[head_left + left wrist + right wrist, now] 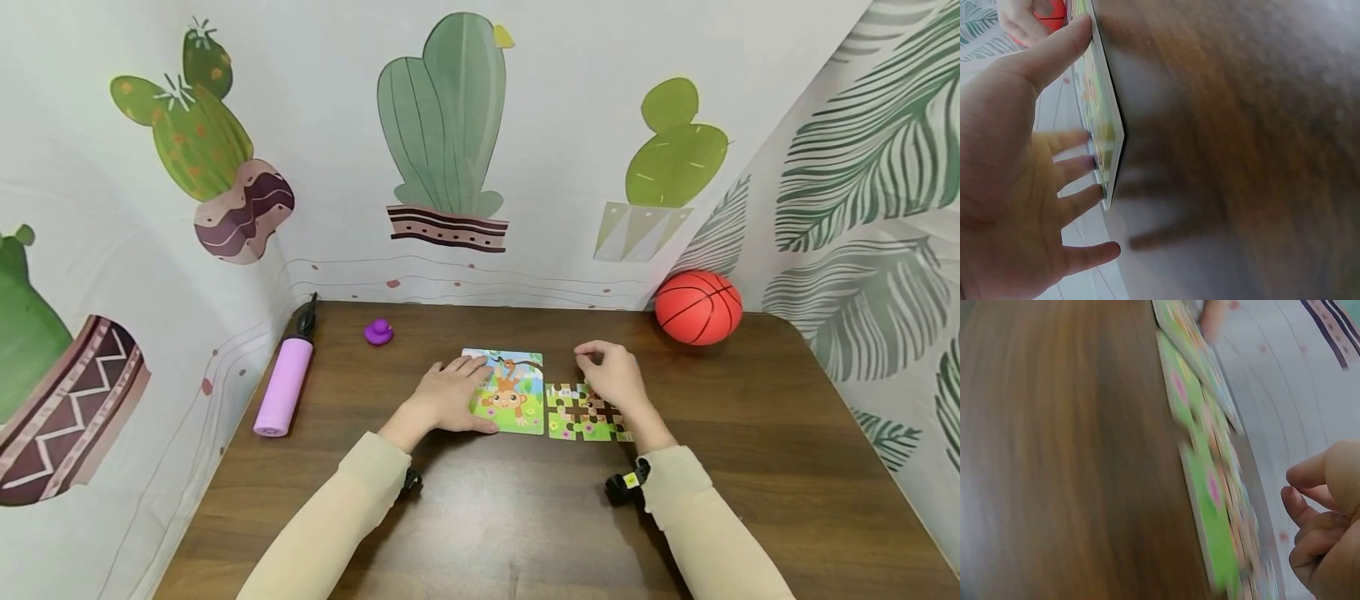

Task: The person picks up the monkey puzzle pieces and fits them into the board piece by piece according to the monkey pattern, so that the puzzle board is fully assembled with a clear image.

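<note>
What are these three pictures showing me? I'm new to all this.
No robot here, just a person's left hand and right hand, bare. The wide picture comes from a head-worn camera; the other two from the left wrist camera and right wrist camera. On the wooden table lie a monkey picture board, jigsaw pieces beside it, a purple rubber duck, a pink air pump and a red basketball. The left hand rests on the board; the right hand is by the pieces, fingers curled, nothing visibly held.

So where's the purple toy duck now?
In the head view, the purple toy duck sits back left on the table, between the lilac pump and the monkey picture board.
</note>
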Available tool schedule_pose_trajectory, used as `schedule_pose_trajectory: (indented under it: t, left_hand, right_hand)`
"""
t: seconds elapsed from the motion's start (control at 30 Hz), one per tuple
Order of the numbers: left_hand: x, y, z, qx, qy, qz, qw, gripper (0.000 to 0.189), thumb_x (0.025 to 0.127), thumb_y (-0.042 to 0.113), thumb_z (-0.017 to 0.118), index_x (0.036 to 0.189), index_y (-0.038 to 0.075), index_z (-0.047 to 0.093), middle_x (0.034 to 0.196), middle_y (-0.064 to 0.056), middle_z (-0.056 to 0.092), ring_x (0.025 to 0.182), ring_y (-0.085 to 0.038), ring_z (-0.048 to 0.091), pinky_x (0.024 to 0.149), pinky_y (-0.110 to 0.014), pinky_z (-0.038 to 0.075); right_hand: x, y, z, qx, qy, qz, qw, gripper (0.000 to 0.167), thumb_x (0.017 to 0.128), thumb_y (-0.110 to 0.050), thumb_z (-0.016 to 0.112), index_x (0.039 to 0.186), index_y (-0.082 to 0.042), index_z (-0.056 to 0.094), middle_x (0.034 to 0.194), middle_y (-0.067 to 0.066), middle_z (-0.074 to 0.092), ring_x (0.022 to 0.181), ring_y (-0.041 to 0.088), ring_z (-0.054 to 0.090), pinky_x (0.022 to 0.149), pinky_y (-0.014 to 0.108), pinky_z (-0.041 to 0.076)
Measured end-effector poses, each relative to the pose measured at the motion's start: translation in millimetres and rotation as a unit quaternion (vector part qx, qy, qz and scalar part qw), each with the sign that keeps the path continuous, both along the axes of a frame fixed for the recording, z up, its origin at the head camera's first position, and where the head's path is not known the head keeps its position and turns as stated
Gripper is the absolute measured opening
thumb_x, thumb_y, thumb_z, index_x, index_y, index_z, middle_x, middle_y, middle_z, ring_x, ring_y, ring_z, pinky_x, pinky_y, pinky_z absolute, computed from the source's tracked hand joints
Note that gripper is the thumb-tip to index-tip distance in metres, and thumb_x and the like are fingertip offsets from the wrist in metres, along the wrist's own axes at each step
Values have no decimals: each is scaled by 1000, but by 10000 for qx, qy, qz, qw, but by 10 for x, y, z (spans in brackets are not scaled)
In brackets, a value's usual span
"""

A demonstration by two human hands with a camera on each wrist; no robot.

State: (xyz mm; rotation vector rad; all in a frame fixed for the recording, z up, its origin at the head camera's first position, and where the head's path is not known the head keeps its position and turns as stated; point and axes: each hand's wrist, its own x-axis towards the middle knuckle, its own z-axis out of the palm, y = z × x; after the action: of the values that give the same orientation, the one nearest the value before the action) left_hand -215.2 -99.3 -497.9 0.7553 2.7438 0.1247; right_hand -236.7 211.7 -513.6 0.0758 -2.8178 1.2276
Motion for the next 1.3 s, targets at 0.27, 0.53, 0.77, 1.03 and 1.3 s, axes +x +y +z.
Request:
schedule_pose_trajectory:
  t: [0.27, 0.53, 0.77, 1.03, 1.3]
  left_hand:
    - [26, 50, -14, 50, 12, -103, 9999, 93, 88, 79, 60, 165, 36, 30, 172, -6, 17, 156, -35, 19, 115, -69, 26]
    - [42, 126, -8, -235, 261, -175, 9992, 90, 89, 82, 54, 164, 43, 26, 170, -12, 21, 154, -39, 21, 113, -69, 31]
    - [70, 176, 1, -279, 223, -150, 9992, 88, 89, 81, 54, 164, 44, 26, 168, -13, 23, 154, -41, 21, 113, -68, 32]
    - [77, 188, -10, -258, 125, -118, 9995, 89, 90, 80, 54, 165, 43, 23, 171, -8, 16, 156, -38, 16, 117, -68, 24]
    - [83, 200, -20, -239, 33, -142, 9996, 90, 92, 78, 54, 166, 41, 18, 173, -7, 14, 157, -32, 14, 120, -65, 20]
  right_hand:
    - [64, 560, -55, 370, -211, -439, 9981, 28, 101, -26, 66, 117, -5, 75, 100, 13, 75, 86, 30, 69, 73, 44, 50]
    - [83, 717, -74, 615, -769, -272, 9948, 68, 91, -52, 77, 133, -1, 64, 114, 19, 65, 98, 35, 61, 81, 49, 50]
    - [90, 720, -91, 743, -928, -199, 9927, 71, 86, -53, 81, 132, -2, 63, 114, 17, 59, 97, 33, 56, 79, 45, 48]
    - [74, 699, -53, 764, -973, -209, 9921, 67, 87, -51, 82, 129, -1, 64, 112, 17, 60, 97, 33, 56, 82, 48, 48]
    - [51, 696, -61, 803, -976, -182, 9918, 63, 88, -46, 83, 126, 0, 63, 112, 18, 60, 97, 34, 56, 83, 50, 48]
